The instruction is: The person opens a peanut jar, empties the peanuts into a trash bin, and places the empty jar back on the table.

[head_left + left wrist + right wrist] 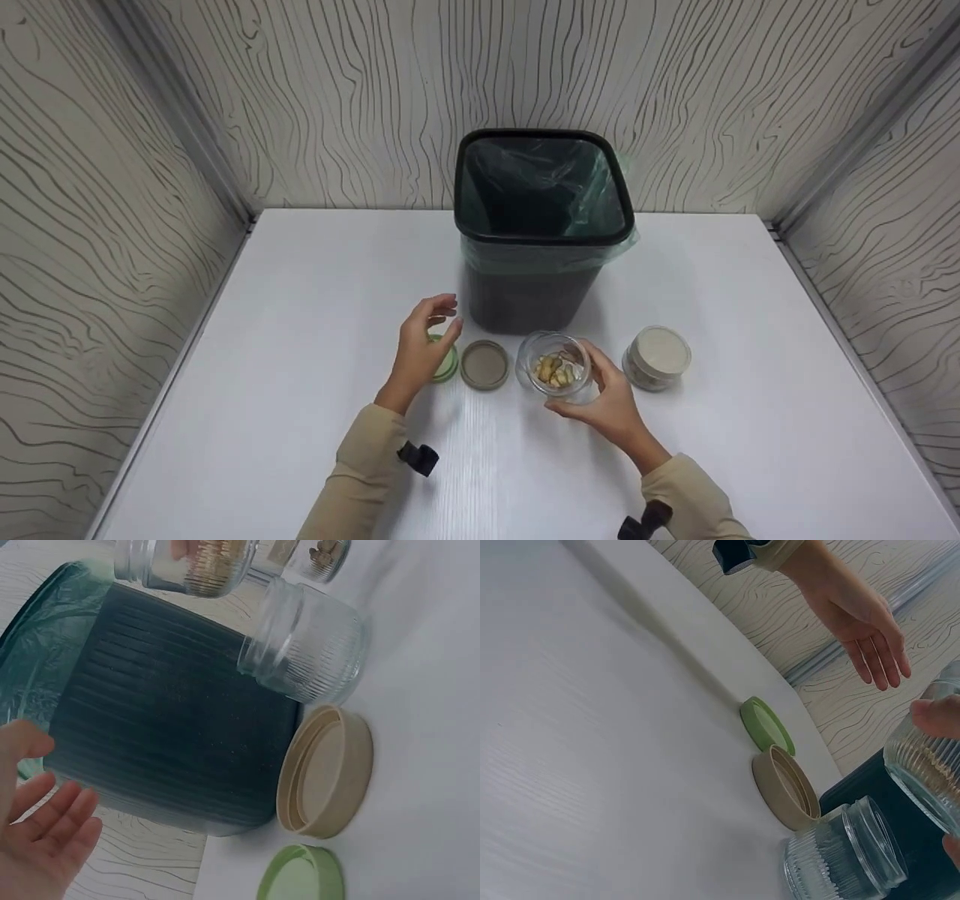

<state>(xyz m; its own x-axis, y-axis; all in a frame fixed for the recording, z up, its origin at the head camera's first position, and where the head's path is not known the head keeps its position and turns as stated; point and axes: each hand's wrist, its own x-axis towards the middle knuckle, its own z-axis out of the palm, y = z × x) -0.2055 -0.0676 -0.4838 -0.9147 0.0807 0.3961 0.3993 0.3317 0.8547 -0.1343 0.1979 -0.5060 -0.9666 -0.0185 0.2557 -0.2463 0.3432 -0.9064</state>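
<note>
My right hand (606, 397) grips a glass jar (930, 757) around its sides, raised above the table. Through its mouth I see brownish-yellow pieces (557, 369), perhaps nuts; their exact kind is unclear. Just under and left of it stands a second glass jar (311, 641), which looks empty and is partly covered in the head view. My left hand (420, 349) hovers with loosely bent fingers and nothing in them. Below that hand lies a green lid (767, 725), partly hidden by it in the head view. Beside it is a beige lid (484, 365), its hollow side up.
A dark bin (525, 300) lined with a greenish bag stands behind the jars. To the right is another jar (658, 356) with a beige lid on and brown contents. Wood-patterned walls (337, 105) enclose the white table (285, 337).
</note>
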